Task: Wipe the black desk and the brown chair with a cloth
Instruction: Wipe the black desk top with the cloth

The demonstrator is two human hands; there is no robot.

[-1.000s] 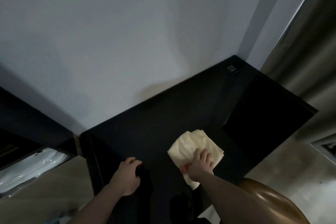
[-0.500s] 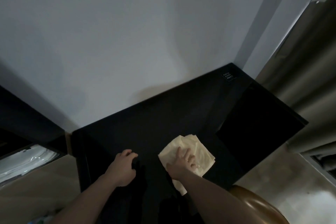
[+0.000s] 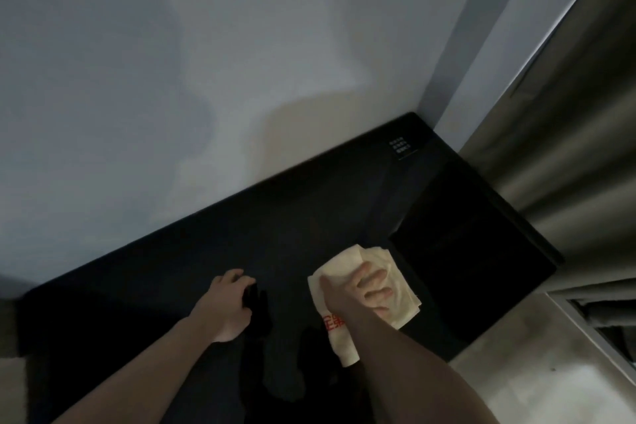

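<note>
Nearest the camera, two bare forearms reach forward over the near edge of the desk (image 3: pixel 282 227). The brown chair is not in view here, so nothing can be said of its state or place.

Right hand (image 3: pixel 361 289): palm down on the cloth (image 3: pixel 395 293), fingers fairly straight and spread, pressing it flat onto the black top rather than bunching it. The cloth is pale yellow, folded, with red print on the corner nearest the person; it lies right of centre on the desk, just beside the darker, glossier panel (image 3: pixel 475 251) at the desk's right end.

Left hand (image 3: pixel 229 303): on the desk well apart from the cloth, fingers curled over something small and dark (too dim to say what it is, or whether the hand grips it or only rests there).

Step in hand, as judged: wiping the desk top, middle-right portion. The chair part is not yet done, as far as this view lets one judge.

Next move calls for: flat pressure kept on the cloth and a sweep either onto the glossy panel or toward the far edge along the wall (image 3: pixel 206 79). The back corner, by the small white-printed label (image 3: pixel 400 147) and the curtain (image 3: pixel 568 134), needs a longer reach.
</note>
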